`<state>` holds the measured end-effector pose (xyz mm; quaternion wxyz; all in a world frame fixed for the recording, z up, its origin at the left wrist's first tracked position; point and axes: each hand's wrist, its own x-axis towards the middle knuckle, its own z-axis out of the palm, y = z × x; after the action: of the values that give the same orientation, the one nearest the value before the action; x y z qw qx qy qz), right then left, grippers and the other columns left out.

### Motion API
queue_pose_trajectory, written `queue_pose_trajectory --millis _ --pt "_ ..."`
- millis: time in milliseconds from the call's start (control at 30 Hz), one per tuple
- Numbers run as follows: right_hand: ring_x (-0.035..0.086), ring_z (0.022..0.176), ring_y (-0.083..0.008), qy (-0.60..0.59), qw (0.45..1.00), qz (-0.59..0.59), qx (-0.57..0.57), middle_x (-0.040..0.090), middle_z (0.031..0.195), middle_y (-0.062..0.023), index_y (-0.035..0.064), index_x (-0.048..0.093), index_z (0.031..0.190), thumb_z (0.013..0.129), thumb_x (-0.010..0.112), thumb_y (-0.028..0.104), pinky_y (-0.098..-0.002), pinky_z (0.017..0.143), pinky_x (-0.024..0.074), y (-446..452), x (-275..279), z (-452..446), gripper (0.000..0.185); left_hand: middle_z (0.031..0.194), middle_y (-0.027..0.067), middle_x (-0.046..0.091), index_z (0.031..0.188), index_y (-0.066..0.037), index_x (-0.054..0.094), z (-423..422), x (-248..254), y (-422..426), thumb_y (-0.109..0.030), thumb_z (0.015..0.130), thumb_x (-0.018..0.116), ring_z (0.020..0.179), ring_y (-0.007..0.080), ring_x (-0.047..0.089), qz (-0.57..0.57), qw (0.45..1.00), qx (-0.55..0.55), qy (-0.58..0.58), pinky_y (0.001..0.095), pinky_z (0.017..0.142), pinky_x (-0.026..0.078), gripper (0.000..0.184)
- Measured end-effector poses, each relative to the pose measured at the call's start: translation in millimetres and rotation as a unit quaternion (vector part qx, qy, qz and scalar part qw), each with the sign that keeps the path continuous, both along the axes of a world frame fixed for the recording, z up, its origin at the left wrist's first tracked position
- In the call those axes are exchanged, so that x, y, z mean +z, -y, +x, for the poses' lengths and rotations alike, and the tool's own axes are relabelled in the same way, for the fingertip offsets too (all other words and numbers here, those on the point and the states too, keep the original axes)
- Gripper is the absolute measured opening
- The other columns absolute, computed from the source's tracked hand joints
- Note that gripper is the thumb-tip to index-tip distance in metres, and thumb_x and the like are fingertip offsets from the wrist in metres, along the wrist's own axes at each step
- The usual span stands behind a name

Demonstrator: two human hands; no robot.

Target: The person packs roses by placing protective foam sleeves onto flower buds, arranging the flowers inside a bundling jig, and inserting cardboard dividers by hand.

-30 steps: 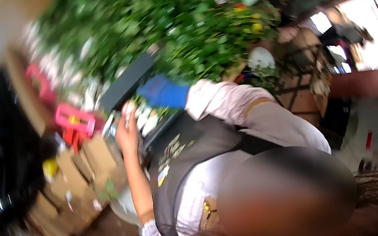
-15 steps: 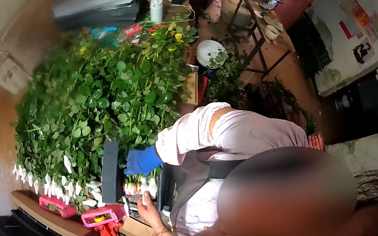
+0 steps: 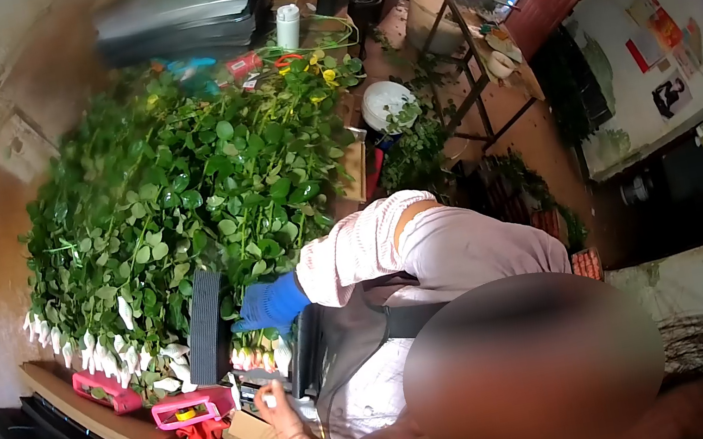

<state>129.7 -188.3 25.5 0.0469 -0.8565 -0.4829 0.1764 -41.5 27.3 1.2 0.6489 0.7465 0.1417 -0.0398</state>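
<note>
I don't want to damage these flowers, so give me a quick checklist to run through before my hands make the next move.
1. Right hand gloved: ok, blue glove on.
2. Left hand gloved: not ok, it is bare.
3. Left fingertips free: cannot tell; a small white bit shows there, too small to identify.
4. Right-hand grip secure: cannot tell, the fingers' hold is hidden.
5. Hands apart: ok, with a row of flower heads showing between them.
6. Grey block clear of the leaves: not ok, foliage crowds around it.
</note>
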Motion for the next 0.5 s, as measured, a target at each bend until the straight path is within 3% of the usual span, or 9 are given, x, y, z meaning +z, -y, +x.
queue_pose_trajectory --millis 33,67,200,367,433,500 --pt "0.067 0.104 -0.0323 0.015 1.000 -0.016 -0.001 0.069 0.110 -0.0141 0.0058 0.040 0.146 0.060 0.086 0.054 -0.0445 0.085 0.0520 -4.7 -5.5 -2.2 0.109 0.080 -0.0044 0.056 0.087 -0.007 0.062 3.1 -4.6 5.8 -0.022 0.092 0.073 0.072 0.0061 0.046 0.050 0.996 -0.054 0.056 0.0224 0.067 0.039 0.019" --pt "0.067 0.103 -0.0313 0.030 0.999 -0.032 -0.002 0.069 0.110 -0.0133 0.0059 0.039 0.147 0.061 0.086 0.053 -0.0441 0.084 0.0521 -8.1 -10.4 -2.8 0.109 0.076 -0.0070 0.056 0.086 -0.004 0.064 3.2 -4.5 3.7 -0.020 0.092 0.073 0.067 0.0040 0.043 -0.062 0.987 -0.088 -0.118 0.0213 0.061 0.036 0.019" --pt "0.066 0.101 -0.0290 0.035 0.997 -0.067 0.002 0.066 0.111 -0.0145 0.0038 0.032 0.151 0.062 0.083 0.056 -0.0422 0.083 0.0511 -7.9 -6.3 -4.2 0.115 0.071 -0.0062 0.056 0.078 -0.004 0.061 6.3 -11.9 8.8 -0.017 0.092 0.072 0.066 0.0042 0.045 -0.069 0.990 -0.060 -0.104 0.0229 0.060 0.036 0.022" --pt "0.066 0.097 -0.0320 0.043 0.999 -0.019 -0.002 0.065 0.107 -0.0172 0.0048 0.037 0.149 0.060 0.085 0.053 -0.0449 0.080 0.0498 -1.8 -7.4 -4.2 0.112 0.073 -0.0032 0.057 0.078 -0.007 0.060 -7.4 5.9 30.0 -0.014 0.088 0.068 0.067 0.0082 0.049 -0.100 0.990 0.067 -0.066 0.0259 0.063 0.039 0.015" --pt "0.065 0.098 -0.0357 0.058 0.992 0.111 0.007 0.065 0.109 -0.0180 0.0062 0.038 0.149 0.059 0.085 0.046 -0.0464 0.084 0.0503 9.8 -39.2 -5.3 0.109 0.077 -0.0030 0.057 0.082 -0.008 0.061 -17.2 11.6 37.3 -0.015 0.087 0.068 0.070 0.0088 0.051 -0.198 0.962 0.156 -0.108 0.0268 0.064 0.040 0.010" --pt "0.064 0.103 -0.0368 0.012 0.995 0.094 -0.005 0.065 0.113 -0.0171 0.0083 0.041 0.147 0.063 0.084 0.042 -0.0480 0.086 0.0510 11.1 -29.4 -3.3 0.101 0.079 -0.0032 0.058 0.087 -0.009 0.062 -27.6 5.7 44.8 -0.016 0.088 0.067 0.071 0.0092 0.052 -0.258 0.934 0.228 -0.093 0.0277 0.065 0.041 0.009"
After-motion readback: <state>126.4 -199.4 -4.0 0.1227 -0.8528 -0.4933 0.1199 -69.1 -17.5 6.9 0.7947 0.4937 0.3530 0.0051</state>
